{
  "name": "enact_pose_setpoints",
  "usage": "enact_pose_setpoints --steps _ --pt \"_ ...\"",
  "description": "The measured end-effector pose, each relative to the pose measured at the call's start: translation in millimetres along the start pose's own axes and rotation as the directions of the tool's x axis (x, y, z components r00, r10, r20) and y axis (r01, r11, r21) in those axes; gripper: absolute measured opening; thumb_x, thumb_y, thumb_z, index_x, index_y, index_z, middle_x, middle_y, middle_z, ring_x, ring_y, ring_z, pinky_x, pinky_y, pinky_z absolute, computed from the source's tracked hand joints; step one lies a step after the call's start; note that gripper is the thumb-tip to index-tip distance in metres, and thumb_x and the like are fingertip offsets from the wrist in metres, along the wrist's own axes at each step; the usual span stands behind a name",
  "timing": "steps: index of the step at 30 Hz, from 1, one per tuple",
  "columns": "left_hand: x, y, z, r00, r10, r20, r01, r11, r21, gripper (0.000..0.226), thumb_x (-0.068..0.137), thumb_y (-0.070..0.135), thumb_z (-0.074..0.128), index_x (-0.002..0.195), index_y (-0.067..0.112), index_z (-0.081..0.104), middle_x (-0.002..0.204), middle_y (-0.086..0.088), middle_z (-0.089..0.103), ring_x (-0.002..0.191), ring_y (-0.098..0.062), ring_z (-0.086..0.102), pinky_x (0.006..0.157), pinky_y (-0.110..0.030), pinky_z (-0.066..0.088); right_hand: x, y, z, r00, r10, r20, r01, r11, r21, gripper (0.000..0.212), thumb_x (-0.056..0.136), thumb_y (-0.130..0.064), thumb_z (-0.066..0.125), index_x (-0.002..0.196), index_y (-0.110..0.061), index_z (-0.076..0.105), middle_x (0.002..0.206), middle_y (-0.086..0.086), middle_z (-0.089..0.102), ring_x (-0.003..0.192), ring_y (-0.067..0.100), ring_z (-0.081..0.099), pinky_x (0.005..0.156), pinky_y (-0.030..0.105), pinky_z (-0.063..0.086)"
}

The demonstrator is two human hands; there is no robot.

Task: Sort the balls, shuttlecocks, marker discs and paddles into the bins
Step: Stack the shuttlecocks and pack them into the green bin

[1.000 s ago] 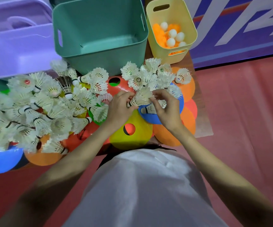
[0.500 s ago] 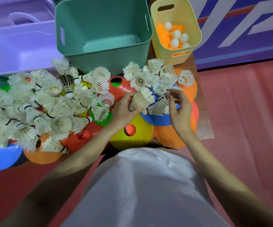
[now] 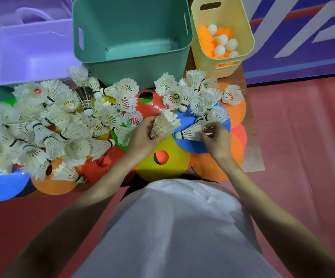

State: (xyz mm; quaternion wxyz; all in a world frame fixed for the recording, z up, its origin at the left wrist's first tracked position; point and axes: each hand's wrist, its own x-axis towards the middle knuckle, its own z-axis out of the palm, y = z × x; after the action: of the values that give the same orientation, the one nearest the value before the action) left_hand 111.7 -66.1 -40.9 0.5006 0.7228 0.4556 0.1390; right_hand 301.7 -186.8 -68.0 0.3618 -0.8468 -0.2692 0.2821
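My left hand (image 3: 142, 138) grips a stack of nested white shuttlecocks (image 3: 165, 123) by its base, feathers pointing up and right. My right hand (image 3: 215, 140) pinches the feathers of a single shuttlecock (image 3: 189, 132) lying on a blue marker disc (image 3: 184, 119), cork toward my left hand. More shuttlecocks (image 3: 194, 93) cluster just behind, and a big pile of shuttlecocks (image 3: 48, 125) covers the left. Coloured discs lie underneath, a yellow disc (image 3: 174, 163) near my body. The green bin (image 3: 132, 63) holds nothing visible. The yellow bin (image 3: 204, 53) holds white and orange balls (image 3: 221, 40).
A purple bin (image 3: 28, 55) stands at the back left beside the green one. Orange discs (image 3: 235, 111) reach the table's right edge. Red floor lies to the right and a blue banner behind. My white shirt fills the lower view.
My right hand drew back from the cluster and now pinches a single shuttlecock on the blue disc. My left hand keeps its stack in about the same place.
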Motion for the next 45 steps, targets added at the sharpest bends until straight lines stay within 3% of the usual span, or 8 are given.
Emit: enact_pose_setpoints --steps 6,14,19,23,28,32,36,45 --pt "-3.2 -1.5 -4.5 0.999 0.023 -0.036 -0.02 0.997 0.068 0.054 0.077 0.014 0.079 0.126 0.016 0.056 0.097 0.019 0.06 0.085 0.007 0.057 0.077 -0.015 0.046 5.3 1.0 2.4 0.999 0.037 0.013 -0.038 0.999 0.02 0.019 0.079 -0.004 0.069 0.087 -0.011 0.054 0.082 0.004 0.063 0.079 0.023 0.063 0.068 0.04 0.053" --pt "-5.1 -2.3 -5.2 0.998 0.056 -0.032 -0.052 0.992 0.114 0.053 0.077 0.014 0.079 0.125 0.016 0.057 0.104 0.01 0.064 0.094 -0.009 0.062 0.085 -0.036 0.052 -4.1 -3.4 -9.9 0.999 0.035 0.001 -0.035 0.973 0.227 0.013 0.08 0.004 0.068 0.084 -0.004 0.058 0.071 0.004 0.063 0.068 0.025 0.065 0.062 0.04 0.057" --pt "-6.2 -4.6 -5.9 0.995 0.086 -0.051 -0.076 0.98 0.185 0.05 0.078 0.014 0.078 0.124 0.016 0.057 0.11 0.002 0.067 0.1 -0.017 0.063 0.084 -0.044 0.052 -7.7 -18.3 -19.1 0.988 0.147 0.058 -0.156 0.86 0.485 0.016 0.082 0.008 0.067 0.079 -0.004 0.057 0.06 0.0 0.065 0.048 0.008 0.061 0.05 0.021 0.05" --pt "-8.2 -5.1 -8.5 0.985 0.143 -0.1 -0.11 0.954 0.279 0.046 0.079 0.014 0.077 0.121 0.014 0.058 0.11 -0.002 0.067 0.101 -0.022 0.062 0.08 -0.044 0.05 -7.3 -25.1 -20.1 0.985 0.158 0.073 -0.172 0.82 0.547 0.02 0.079 0.008 0.07 0.076 -0.006 0.057 0.052 -0.005 0.065 0.047 0.009 0.061 0.049 0.02 0.05" --pt "-10.2 -10.1 -11.9 0.981 0.136 -0.139 -0.087 0.947 0.31 0.051 0.078 0.011 0.078 0.125 0.012 0.057 0.115 -0.004 0.066 0.105 -0.022 0.061 0.084 -0.044 0.051 -8.1 -29.1 -13.4 0.998 0.055 -0.013 -0.044 0.9 0.434 0.024 0.076 0.005 0.075 0.072 -0.007 0.055 0.057 0.008 0.064 0.052 0.014 0.064 0.057 0.026 0.051" --pt "-12.4 -15.9 -14.1 0.979 0.112 -0.171 -0.052 0.945 0.323 0.056 0.076 0.01 0.079 0.126 0.011 0.056 0.118 -0.005 0.066 0.108 -0.023 0.061 0.087 -0.045 0.052 -7.7 -41.4 -15.7 0.998 -0.016 -0.066 0.045 0.884 0.465 0.027 0.077 0.008 0.072 0.071 -0.01 0.053 0.052 -0.004 0.061 0.051 0.006 0.061 0.058 0.019 0.051" --pt "-13.3 -17.2 -14.5 0.983 0.074 -0.171 -0.027 0.965 0.261 0.055 0.075 0.01 0.08 0.125 0.012 0.057 0.114 -0.006 0.067 0.105 -0.023 0.063 0.086 -0.045 0.052 -7.6 -57.2 -16.7 0.991 -0.097 -0.09 0.129 0.853 0.505 0.029 0.078 0.012 0.069 0.072 -0.01 0.051 0.056 0.006 0.054 0.05 0.006 0.057 0.06 0.018 0.051" --pt "-12.8 -3.5 -3.5 0.996 0.062 -0.057 -0.058 0.995 0.079 0.053 0.073 0.008 0.081 0.121 0.013 0.059 0.104 0.004 0.068 0.094 -0.012 0.064 0.084 -0.042 0.052 -15.6 -64.3 -3.7 0.947 -0.277 0.166 0.172 0.868 0.466 0.025 0.077 0.008 0.072 0.075 -0.013 0.058 0.069 0.009 0.066 0.068 0.018 0.068 0.068 0.026 0.055"
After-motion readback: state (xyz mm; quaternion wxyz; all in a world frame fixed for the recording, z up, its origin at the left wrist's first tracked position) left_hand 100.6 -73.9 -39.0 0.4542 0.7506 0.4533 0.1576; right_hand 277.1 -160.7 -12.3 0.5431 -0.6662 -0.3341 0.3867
